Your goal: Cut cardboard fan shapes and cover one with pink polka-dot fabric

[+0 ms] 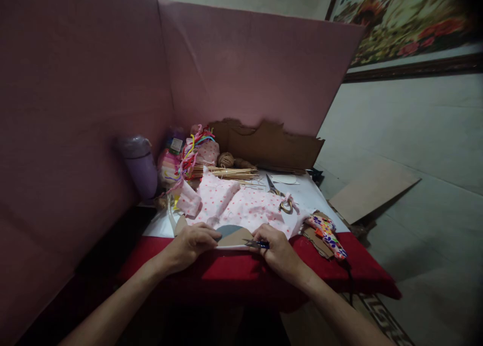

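Right hand [277,250] holds blue-handled snips [261,245]

- Brown card [237,238] is showing a smooth, matt paper face.
- Pink-dotted cloth [251,207] is looking soft, matt and creased.
- Torn cardboard [264,148] is baring rough, ragged edges.
- Scissors [278,191] are showing metal blades and shiny gold-toned handles.
- Twine ball [226,159] is looking coarse and fibrous.
- Floral glue gun [332,239] is gleaming like glossy plastic.
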### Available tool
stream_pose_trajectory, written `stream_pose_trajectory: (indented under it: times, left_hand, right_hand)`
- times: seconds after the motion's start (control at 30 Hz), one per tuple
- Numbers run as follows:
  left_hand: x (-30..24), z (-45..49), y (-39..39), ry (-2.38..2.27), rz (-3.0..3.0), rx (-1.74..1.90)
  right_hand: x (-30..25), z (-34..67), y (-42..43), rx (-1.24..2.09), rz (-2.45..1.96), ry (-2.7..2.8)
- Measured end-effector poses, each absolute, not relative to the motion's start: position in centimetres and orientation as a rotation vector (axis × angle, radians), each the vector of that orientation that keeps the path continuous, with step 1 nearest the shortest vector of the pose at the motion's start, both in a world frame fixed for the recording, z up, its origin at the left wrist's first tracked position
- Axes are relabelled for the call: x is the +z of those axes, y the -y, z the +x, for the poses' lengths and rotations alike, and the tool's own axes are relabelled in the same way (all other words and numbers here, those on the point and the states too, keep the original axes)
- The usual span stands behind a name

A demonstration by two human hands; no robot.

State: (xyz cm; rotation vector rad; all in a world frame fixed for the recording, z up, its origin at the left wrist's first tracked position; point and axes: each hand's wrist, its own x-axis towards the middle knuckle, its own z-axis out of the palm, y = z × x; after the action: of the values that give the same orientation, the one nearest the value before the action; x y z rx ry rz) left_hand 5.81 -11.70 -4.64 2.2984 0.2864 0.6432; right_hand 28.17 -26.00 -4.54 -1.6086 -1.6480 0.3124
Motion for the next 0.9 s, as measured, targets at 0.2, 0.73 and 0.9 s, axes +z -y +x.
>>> stream_pose_trajectory:
  times: [0.2, 0.73, 0.9]
  left_hand:
    - [-4.8, 3.7, 15.0, -0.229, 2.292, 0.648]
    - [-5.8, 3.1, 16.1, -0.083, 2.452, 0.785]
    - [-5.3, 3.3, 16.3, -0.063, 2.664, 0.689]
  right_hand:
    - [-5.0, 27.2, 29.3, 0.416, -1.578, 1.653]
    - [-4.8, 28.0, 30.4, 0.330, -1.570, 1.785]
    - [-5.0, 28.1, 30.4, 0.375, -1.548, 1.694]
